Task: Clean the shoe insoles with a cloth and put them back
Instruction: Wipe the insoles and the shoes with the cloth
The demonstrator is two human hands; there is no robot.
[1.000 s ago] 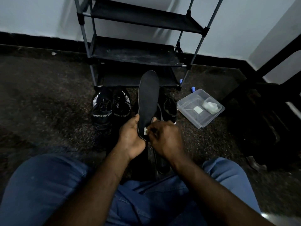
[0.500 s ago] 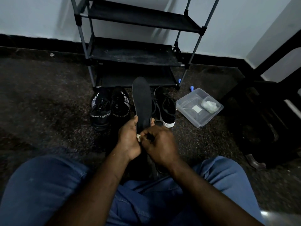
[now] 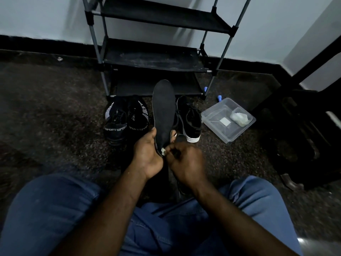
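Left-hand fingers (image 3: 172, 135) grip the flat black insole (image 3: 163, 108); right-hand fingers (image 3: 175, 151) pinch crumpled white cloth (image 3: 163, 150).

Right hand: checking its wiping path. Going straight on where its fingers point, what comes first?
The insole near its heel, gripped by the left hand; the cloth in the right hand seems to touch it.

"SPORT" reads across the heels of both black sneakers (image 3: 126, 119).

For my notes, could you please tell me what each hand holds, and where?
The left hand grips the black insole by its lower end; the right hand pinches a white cloth.
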